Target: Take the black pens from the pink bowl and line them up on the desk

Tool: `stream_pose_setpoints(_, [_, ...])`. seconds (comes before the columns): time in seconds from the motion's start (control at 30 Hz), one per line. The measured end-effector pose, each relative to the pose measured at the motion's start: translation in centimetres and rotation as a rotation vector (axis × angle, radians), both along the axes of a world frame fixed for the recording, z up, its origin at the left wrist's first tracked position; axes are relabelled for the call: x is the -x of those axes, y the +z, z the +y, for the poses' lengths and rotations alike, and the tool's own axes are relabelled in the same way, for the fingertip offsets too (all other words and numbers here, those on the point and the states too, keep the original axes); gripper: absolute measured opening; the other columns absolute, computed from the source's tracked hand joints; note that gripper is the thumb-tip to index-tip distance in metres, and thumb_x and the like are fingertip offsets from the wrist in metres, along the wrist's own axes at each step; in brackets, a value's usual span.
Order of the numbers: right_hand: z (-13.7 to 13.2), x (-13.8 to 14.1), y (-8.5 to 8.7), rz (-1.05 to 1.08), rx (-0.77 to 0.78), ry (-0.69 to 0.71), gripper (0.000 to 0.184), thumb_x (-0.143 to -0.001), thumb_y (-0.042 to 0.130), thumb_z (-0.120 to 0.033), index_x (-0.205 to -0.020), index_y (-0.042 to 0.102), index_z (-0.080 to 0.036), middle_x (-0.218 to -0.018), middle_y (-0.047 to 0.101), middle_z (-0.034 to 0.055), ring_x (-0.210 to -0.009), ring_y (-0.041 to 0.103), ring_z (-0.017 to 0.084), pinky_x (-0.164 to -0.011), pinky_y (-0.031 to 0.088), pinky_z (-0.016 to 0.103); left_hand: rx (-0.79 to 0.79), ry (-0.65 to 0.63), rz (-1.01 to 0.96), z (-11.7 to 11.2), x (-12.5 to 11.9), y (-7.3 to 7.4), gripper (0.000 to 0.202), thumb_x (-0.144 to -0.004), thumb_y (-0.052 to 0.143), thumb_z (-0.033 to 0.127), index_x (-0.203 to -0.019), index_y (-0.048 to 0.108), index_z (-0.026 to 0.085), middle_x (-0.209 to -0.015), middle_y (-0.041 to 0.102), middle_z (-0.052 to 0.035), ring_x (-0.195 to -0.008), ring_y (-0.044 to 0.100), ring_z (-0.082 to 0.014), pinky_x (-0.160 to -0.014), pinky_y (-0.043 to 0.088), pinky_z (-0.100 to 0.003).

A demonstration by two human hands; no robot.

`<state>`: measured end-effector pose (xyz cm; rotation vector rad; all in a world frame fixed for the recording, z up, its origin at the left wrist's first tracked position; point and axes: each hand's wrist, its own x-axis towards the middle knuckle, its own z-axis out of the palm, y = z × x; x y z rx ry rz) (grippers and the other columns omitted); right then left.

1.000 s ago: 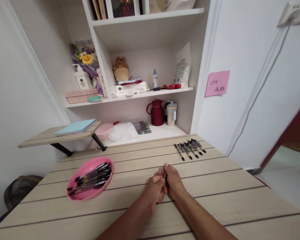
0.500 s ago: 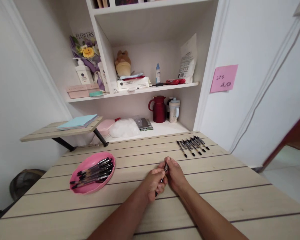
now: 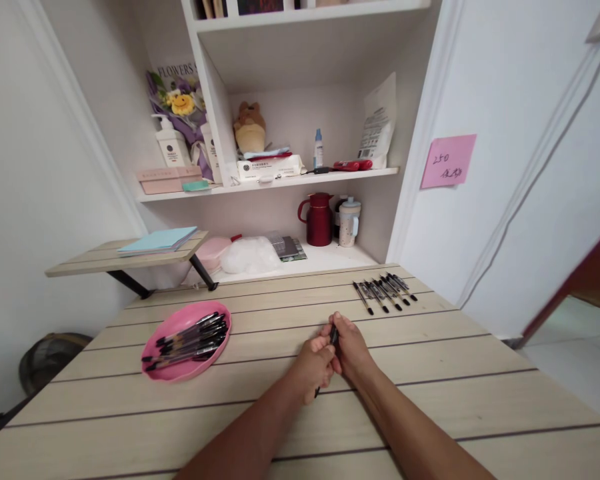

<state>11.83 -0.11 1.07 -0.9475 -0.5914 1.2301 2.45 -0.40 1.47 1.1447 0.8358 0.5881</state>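
Observation:
Over the middle of the table, my left hand [image 3: 312, 363] and my right hand [image 3: 353, 347] meet around a black pen [image 3: 334, 335]. My left fingers wrap its shaft, and a dark end pokes out below them. The fingers of my right hand close on the upper part, thumb on top; much of the pen is hidden between the hands. To the left, a pink bowl [image 3: 155, 373] holds a heap of similar black pens [image 3: 195, 340]. Beyond my right hand, several pens [image 3: 384, 292] lie side by side in a slanted row.
At the back left stands a small raised shelf [image 3: 87, 261] with blue paper [image 3: 159, 240] on it. Behind the table, a white cabinet holds a red jug [image 3: 319, 220], a pale cup [image 3: 349, 222] and a white plastic bag [image 3: 250, 256]. A pink note [image 3: 449, 161] is on the wall.
Between my hands a thicker black part of the pen now shows where a thin, shiny section was. My left hand has turned slightly, and less of the lower end sticks out.

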Motion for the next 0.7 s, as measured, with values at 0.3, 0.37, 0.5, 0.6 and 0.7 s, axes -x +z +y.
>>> stream_pose_setpoints(0.3, [-0.2, -0.6, 0.5, 0.128, -0.097, -0.022, 0.030, -0.074, 0.054, -0.049, -0.078, 0.047, -0.020, -0.067, 0.063, 0.0003, -0.045, 0.055, 0.010, -0.036, 0.043, 0.020, 0.056, -0.069, -0.143, -0.2, 0.6, 0.1, 0.030, -0.069, 0.057, 0.040, -0.086, 0.045, 0.018, -0.053, 0.049, 0.0057, -0.031, 0.025, 0.0001, -0.034, 0.011, -0.015])
stream_pose_setpoints(0.37, [0.0, -1.2, 0.4, 0.192, -0.136, -0.069, 0.027, -0.074, 0.057, -0.045, -0.078, 0.049, -0.020, -0.070, 0.065, 0.0010, -0.056, 0.059, 0.011, -0.051, 0.050, 0.023, 0.044, -0.099, -0.143, -0.1, 0.7, 0.0, 0.029, -0.070, 0.056, 0.039, -0.087, 0.046, 0.017, -0.053, 0.050, 0.0057, -0.030, 0.026, -0.0003, -0.032, 0.012, -0.015])
stream_pose_setpoints(0.5, [0.3, -2.5, 0.2, 0.316, -0.172, -0.100, 0.022, -0.073, 0.059, -0.040, -0.080, 0.053, -0.021, -0.074, 0.066, 0.0004, -0.065, 0.061, 0.012, -0.059, 0.050, 0.025, 0.022, -0.162, -0.131, 0.1, 0.8, -0.2, 0.026, -0.072, 0.053, 0.034, -0.090, 0.050, 0.015, -0.053, 0.052, 0.0047, -0.028, 0.030, -0.0019, -0.029, 0.018, -0.015])
stream_pose_setpoints(0.6, [0.5, -3.0, 0.1, 0.355, -0.161, -0.087, 0.021, -0.071, 0.063, -0.038, -0.080, 0.057, -0.020, -0.077, 0.065, 0.0001, -0.068, 0.060, 0.011, -0.058, 0.049, 0.022, 0.019, -0.197, -0.150, 0.3, 1.0, -0.2, 0.026, -0.073, 0.053, 0.032, -0.092, 0.053, 0.014, -0.055, 0.052, 0.0040, -0.029, 0.034, -0.0028, -0.029, 0.022, -0.016])
stream_pose_setpoints(0.7, [0.6, -3.3, 0.0, 0.346, -0.156, -0.110, 0.023, -0.069, 0.065, -0.038, -0.080, 0.060, -0.018, -0.069, 0.062, -0.0023, -0.056, 0.055, 0.007, -0.047, 0.044, 0.018, 0.045, -0.216, -0.199, 0.6, 1.3, -0.1, 0.027, -0.073, 0.053, 0.032, -0.094, 0.054, 0.014, -0.056, 0.052, 0.0034, -0.030, 0.036, -0.0035, -0.030, 0.024, -0.016])
